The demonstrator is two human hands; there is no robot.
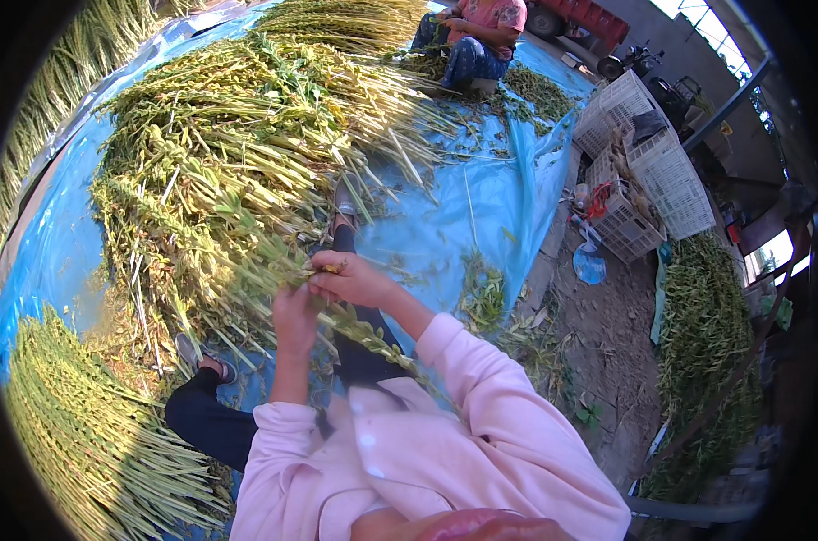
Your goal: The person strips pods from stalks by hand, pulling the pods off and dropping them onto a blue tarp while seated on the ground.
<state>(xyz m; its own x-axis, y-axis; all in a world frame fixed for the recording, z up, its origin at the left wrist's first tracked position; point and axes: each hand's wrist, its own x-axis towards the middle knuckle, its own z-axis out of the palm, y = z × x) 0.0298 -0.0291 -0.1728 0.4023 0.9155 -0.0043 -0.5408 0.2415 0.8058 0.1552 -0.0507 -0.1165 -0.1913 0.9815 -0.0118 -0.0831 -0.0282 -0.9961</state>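
Observation:
My left hand (297, 316) is closed around a leafy green plant stalk (365, 341) in front of my torso. Right beside it, my right hand (348, 278) has its fingers curled on the same stalk, with a yellowish bit of leaf at the fingers. The stalk slants from the upper left, past both hands, down towards my jacket; its leafy upper part is blurred. Beyond my hands lies a large heap of cut stalks with leaves and pods (247, 149) on a blue plastic sheet (449, 203). My legs are spread beside the heap.
A bundle of stalks (98, 433) lies at lower left. Another person (483, 34) sits at the top by the heap. White plastic crates (673, 182) stand at the right, with a blue-and-white round object (589, 264) on the soil. More cut plants (703, 351) lie at far right.

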